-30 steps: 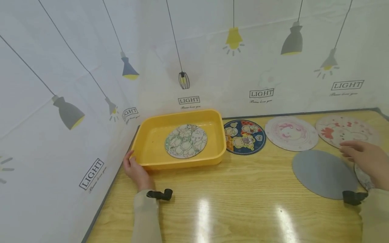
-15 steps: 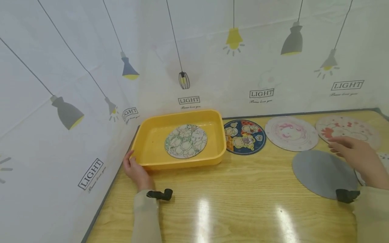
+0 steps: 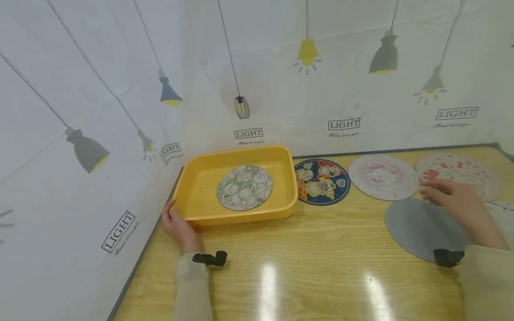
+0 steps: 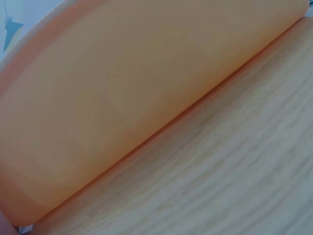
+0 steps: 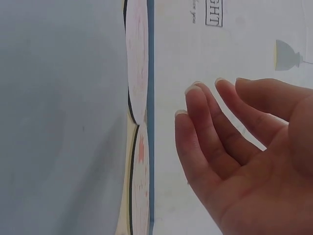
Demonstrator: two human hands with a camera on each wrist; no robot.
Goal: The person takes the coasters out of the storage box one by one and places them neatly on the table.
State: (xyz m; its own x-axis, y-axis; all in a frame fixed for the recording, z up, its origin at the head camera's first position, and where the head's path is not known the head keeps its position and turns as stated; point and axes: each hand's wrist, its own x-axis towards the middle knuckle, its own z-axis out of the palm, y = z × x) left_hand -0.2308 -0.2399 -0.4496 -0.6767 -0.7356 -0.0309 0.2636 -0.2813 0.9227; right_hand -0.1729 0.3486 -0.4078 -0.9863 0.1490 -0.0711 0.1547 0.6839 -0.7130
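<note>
In the head view, my left hand (image 3: pixel 179 228) holds the front left corner of a yellow plastic tray (image 3: pixel 241 217). A round mat with a green-and-white line drawing (image 3: pixel 245 187) lies inside the tray. The left wrist view shows the tray's outer wall (image 4: pixel 122 88) close up. My right hand (image 3: pixel 462 207) hovers over a plain grey round mat (image 3: pixel 421 229), its fingers loosely bent and holding nothing. The right wrist view shows that hand (image 5: pixel 239 147) with a gap between thumb and fingertips. Part of the grey mat is hidden under the hand.
Along the back edge of the wooden table (image 3: pixel 321 267) lie a dark blue round mat (image 3: pixel 323 183), a pink-and-white one (image 3: pixel 383 177) and one with red patterns (image 3: pixel 462 174). Another pale mat (image 3: pixel 502 216) is partly hidden at right. White printed cloth walls (image 3: pixel 289 98) enclose the back and left.
My right hand has moved left over the grey mat, uncovering more of the pale mat at the right. The left hand and the tray have stayed in place.
</note>
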